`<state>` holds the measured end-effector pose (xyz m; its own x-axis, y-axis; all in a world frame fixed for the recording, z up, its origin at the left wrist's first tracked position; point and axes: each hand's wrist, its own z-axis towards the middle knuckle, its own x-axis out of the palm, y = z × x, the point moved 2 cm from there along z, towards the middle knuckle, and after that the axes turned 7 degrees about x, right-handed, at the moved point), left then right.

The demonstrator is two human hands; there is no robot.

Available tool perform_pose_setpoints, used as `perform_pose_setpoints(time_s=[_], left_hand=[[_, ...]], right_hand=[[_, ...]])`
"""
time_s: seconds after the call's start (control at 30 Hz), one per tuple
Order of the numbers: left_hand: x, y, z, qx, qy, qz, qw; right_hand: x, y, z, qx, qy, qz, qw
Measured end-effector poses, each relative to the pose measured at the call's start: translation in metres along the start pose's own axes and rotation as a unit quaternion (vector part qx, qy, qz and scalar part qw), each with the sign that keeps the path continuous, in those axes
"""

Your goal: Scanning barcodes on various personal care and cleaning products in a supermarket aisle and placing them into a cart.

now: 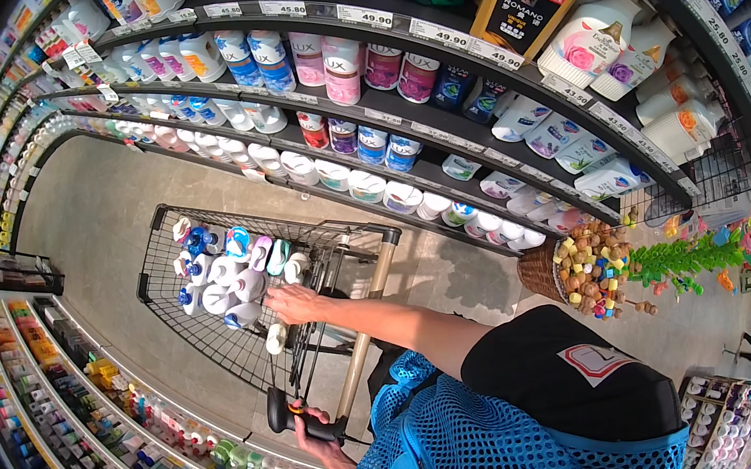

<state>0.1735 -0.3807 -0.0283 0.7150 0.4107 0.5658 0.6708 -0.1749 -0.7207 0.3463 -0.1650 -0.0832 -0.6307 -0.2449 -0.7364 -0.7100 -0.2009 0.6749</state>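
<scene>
A black wire shopping cart (202, 358) with a beige handle bar (380, 272) stands before me. Inside it is a cluster of mostly white plastic bottles (222, 271), some with blue caps or pumps. My right hand (294, 304) reaches over the handle to the near side of this cluster, its fingertips at a pale bottle (249, 285); whether they grip it I cannot tell. A separate cream bottle (276, 338) lies just below that hand in the picture. My left hand (317, 433) holds a black handheld barcode scanner (320, 427) beside the handle bar.
Shelves of body-wash bottles (343, 70) with price labels (365, 16) run along the cart's right side. Another shelf row (161, 436) borders the left. A wicker basket (539, 273) with toys stands near the shelf end. Tiled floor (83, 200) stretches ahead. A blue mesh vest (483, 425) covers my torso.
</scene>
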Motion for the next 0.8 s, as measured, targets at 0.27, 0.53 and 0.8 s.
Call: perform_pose_setpoints(time_s=[0.27, 0.53, 0.8], left_hand=[[0.0036, -0.0006, -0.0006, 0.003, 0.001, -0.001, 1.0], [0.0005, 0.001, -0.0001, 0.008, -0.009, 0.008, 1.0], [0.0072, -0.0001, -0.0022, 0.007, -0.019, 0.008, 1.0]], right_hand=[[0.0043, -0.0029, 0.0033, -0.019, -0.033, 0.009, 0.999], [0.0032, -0.0026, 0.0044, -0.004, 0.006, 0.025, 1.0], [0.0073, -0.0062, 0.0045, -0.033, -0.041, 0.018, 0.998]])
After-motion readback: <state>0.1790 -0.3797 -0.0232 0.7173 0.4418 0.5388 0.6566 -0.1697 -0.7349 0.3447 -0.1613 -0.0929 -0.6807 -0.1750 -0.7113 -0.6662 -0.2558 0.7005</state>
